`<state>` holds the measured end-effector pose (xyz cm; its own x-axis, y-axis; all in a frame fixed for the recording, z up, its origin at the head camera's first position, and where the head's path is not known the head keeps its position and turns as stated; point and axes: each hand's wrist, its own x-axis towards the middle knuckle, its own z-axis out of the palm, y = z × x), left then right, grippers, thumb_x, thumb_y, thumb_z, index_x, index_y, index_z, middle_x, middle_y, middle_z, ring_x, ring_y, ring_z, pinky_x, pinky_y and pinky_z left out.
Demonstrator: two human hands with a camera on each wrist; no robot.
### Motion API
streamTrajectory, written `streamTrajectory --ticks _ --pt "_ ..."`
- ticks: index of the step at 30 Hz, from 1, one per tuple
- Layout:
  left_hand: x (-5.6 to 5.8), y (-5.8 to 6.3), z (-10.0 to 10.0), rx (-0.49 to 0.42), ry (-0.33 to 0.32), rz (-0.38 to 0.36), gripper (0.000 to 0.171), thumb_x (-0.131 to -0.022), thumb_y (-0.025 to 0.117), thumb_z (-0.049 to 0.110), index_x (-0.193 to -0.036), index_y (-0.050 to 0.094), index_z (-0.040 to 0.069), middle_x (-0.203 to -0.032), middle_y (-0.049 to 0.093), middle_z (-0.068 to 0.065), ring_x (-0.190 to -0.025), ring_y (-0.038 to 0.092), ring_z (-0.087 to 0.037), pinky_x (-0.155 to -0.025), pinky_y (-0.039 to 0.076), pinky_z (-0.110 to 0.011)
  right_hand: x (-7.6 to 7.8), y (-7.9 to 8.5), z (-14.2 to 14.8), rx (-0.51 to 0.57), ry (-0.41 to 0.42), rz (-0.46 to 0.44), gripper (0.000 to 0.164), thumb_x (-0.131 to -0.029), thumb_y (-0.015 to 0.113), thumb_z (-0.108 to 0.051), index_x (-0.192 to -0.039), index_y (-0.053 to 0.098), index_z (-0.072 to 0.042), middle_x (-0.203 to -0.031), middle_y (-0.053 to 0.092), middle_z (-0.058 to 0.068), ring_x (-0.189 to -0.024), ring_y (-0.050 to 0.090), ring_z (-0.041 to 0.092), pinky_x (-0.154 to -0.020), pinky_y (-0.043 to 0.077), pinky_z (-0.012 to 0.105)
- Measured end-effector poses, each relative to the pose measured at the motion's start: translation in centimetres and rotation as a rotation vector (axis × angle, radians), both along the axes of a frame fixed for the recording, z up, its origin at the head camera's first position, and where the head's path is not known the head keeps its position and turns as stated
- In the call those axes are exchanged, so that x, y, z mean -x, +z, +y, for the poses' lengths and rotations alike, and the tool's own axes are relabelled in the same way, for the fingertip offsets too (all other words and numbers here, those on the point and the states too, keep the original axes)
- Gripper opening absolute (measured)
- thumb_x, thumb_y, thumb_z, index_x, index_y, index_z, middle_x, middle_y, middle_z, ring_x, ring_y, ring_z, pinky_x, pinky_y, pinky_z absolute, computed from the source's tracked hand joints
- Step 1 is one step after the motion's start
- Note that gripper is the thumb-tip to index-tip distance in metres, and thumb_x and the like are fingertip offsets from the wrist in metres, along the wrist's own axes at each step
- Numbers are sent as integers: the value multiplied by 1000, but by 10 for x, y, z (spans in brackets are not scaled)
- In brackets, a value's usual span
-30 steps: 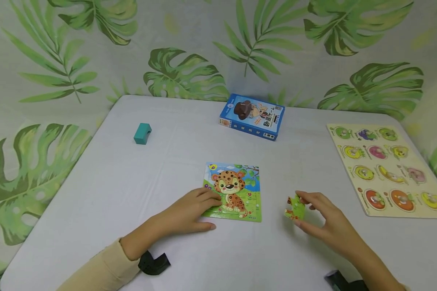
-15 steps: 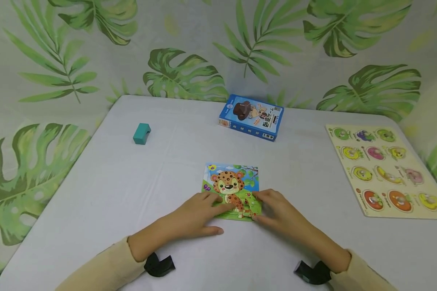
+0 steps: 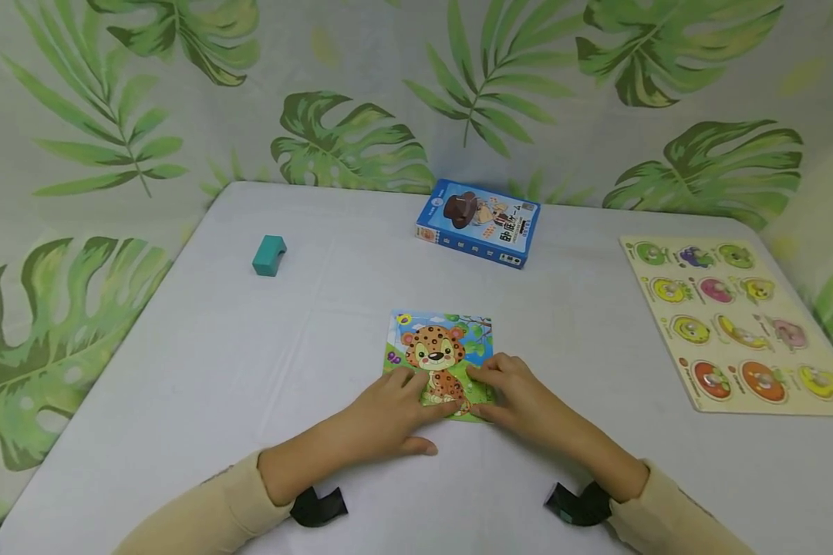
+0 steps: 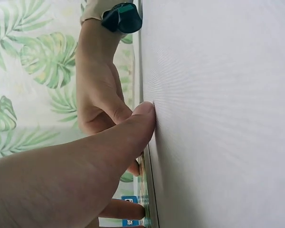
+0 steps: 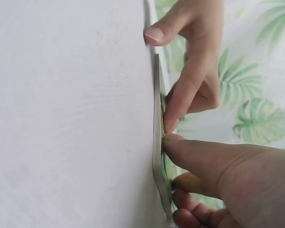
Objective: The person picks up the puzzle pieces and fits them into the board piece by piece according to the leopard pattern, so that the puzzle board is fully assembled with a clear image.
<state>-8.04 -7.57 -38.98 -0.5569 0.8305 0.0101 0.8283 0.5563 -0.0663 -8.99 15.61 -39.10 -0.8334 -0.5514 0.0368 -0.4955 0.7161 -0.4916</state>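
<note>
A square jigsaw puzzle (image 3: 436, 343) with a cartoon leopard lies flat on the white table in the head view. My left hand (image 3: 392, 416) rests on its lower left part, the index finger stretched across the leopard's feet and the thumb on the tablecloth. From the right, my right hand (image 3: 527, 397) holds a small green puzzle piece (image 3: 482, 391) between thumb and index finger, low over the board's lower right corner. Both hands' fingertips meet the board in the right wrist view, where its thin edge (image 5: 157, 118) shows side-on. Fingers partly cover the piece, so its exact seating is hidden.
A blue game box (image 3: 482, 223) lies at the back of the table. To the left sits a teal arch block (image 3: 269, 256). A wooden board with fruit knob pieces (image 3: 736, 331) lies on the right. Leaf-patterned cloth (image 3: 347, 139) hangs behind.
My right hand has carried the puzzle piece leftward from beside the puzzle onto its lower right corner. My left hand has shifted slightly right, its index finger reaching farther across the board.
</note>
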Motion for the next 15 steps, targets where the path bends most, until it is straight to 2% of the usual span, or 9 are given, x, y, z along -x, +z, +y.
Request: streamTrajectory --ticks 5,9,12,15 --pt "-1 1 1 8 21 4 60 -79 49 63 -132 45 36 -105 46 -11 -90 44 -23 -84 41 -36 -3 2 3 -80 40 39 60 -79 67 -39 -126 52 -5 -96 41 -3 -85 36 15 -72 32 30" --pt "1 -1 -1 -19 27 -22 59 -79 49 62 -132 44 36 -112 46 -12 -96 45 -24 -81 42 -36 -6 -1 7 -74 53 35 63 -81 62 -43 -132 47 -9 -110 43 2 -96 39 19 -81 32 38" --pt "8 -2 -5 -74 26 -95 56 -82 50 58 -132 46 34 -116 45 -11 -98 45 -23 -82 41 -37 -4 -8 12 -37 33 18 61 -83 60 -42 -135 44 -15 -124 40 6 -109 38 23 -89 30 45" --pt "18 -1 -13 -168 55 -223 54 -83 53 53 -131 49 27 -119 45 -7 -100 45 -20 -84 41 -35 -1 -15 15 10 -19 26 60 -83 62 -40 -135 44 -17 -132 35 11 -117 35 28 -93 27 50"
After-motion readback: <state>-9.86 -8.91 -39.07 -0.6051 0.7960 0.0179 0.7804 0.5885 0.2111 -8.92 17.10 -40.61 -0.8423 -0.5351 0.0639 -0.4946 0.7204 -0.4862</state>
